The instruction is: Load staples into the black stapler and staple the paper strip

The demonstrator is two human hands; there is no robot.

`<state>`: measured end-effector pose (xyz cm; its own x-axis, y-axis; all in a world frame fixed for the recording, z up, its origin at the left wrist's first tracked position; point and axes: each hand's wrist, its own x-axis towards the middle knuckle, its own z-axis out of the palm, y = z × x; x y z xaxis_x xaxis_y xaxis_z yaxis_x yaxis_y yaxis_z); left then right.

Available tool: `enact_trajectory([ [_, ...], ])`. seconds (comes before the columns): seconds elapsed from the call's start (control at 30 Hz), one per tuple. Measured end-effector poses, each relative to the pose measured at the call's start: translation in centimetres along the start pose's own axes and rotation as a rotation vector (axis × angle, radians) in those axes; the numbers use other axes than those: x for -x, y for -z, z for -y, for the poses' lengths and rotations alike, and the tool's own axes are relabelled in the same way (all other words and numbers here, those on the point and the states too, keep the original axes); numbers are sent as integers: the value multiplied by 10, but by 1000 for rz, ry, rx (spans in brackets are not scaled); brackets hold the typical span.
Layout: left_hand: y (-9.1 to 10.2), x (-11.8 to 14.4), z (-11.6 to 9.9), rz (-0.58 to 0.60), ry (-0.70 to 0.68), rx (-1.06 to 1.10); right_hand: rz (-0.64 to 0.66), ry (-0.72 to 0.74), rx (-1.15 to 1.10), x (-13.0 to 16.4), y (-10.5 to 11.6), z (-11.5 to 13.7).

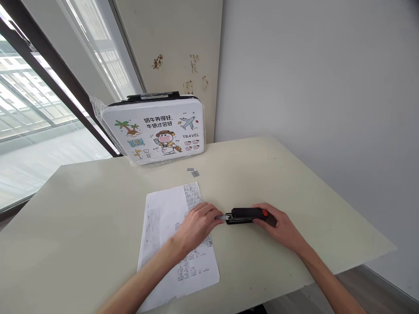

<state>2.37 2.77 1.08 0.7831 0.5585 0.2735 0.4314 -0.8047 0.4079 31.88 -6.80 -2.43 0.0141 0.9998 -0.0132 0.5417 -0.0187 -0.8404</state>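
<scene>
A black stapler (pixel 246 213) with a red button lies sideways just above the table, held at its right end by my right hand (pixel 278 224), fingers closed around it. My left hand (pixel 202 220) is closed in a pinch on a small silver metal piece (pixel 223 217) at the stapler's left end. Whether this piece is a strip of staples or part of the stapler, I cannot tell. Under my left hand and forearm lies a white printed sheet of paper (pixel 165 209), partly covered. Beyond the paper are a few small grey staple strips (pixel 195 173).
A white hard case (pixel 153 131) with travel cartoons, partly wrapped in clear plastic, stands at the back of the pale table (pixel 278 174). A grey wall (pixel 310 87) rises on the right, and a glass window (pixel 39 104) is on the left.
</scene>
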Motion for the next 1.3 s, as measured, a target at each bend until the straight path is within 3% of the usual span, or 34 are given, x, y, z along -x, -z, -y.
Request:
enact_trajectory([
  [0.27,25,-5,37,145,-155,317,20,-14,-25,-2,0,0],
  [0.63,-15,-59,43,145,-221,284,38,23,-38,-5,1,1],
  [0.97,-22,-60,35,134,-187,196,24,40,-31,-6,1,6],
  [1.13,5,-32,28,105,-140,123,45,2,-13,-4,3,3],
  [1.3,40,55,8,89,44,2,77,29,2,2,1,5],
])
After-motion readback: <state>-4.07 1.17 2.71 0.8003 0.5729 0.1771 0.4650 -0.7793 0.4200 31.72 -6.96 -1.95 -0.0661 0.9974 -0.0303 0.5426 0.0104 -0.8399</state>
